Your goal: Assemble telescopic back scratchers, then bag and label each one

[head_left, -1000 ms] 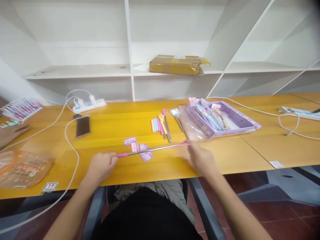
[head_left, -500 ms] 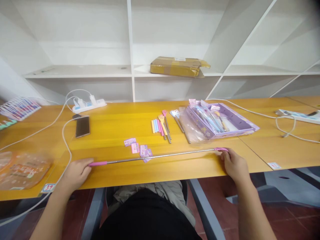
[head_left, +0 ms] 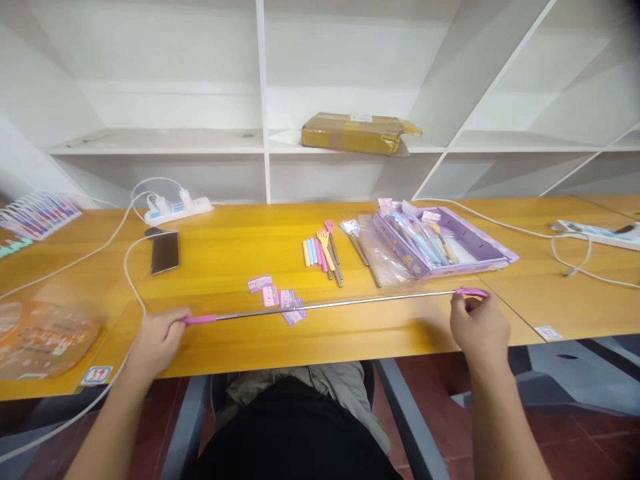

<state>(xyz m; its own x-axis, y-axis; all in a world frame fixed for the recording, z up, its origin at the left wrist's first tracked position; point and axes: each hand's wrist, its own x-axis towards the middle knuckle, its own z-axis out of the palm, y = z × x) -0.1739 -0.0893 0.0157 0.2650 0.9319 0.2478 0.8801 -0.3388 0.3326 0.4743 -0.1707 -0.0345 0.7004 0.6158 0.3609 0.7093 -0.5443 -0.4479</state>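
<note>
A telescopic back scratcher with a pink handle, a long metal rod and a pink claw head stretches across the front of the desk. My left hand is closed round its pink handle. At the other end my right hand grips it by the pink head, fingers partly hiding it. Behind the rod lie several small printed cards. Farther back are yellow and pink back scratchers, a row of pastel handle sleeves, and blue-headed back scratchers.
A purple tray holds wrapped back scratchers, with clear plastic bags beside it. To the left are a phone, a power strip, a white cable and an orange bag. A taped box sits on the shelf.
My right hand has moved right and slightly up, drawing the rod of the back scratcher out longer. My left hand stays nearly in place, a little higher.
</note>
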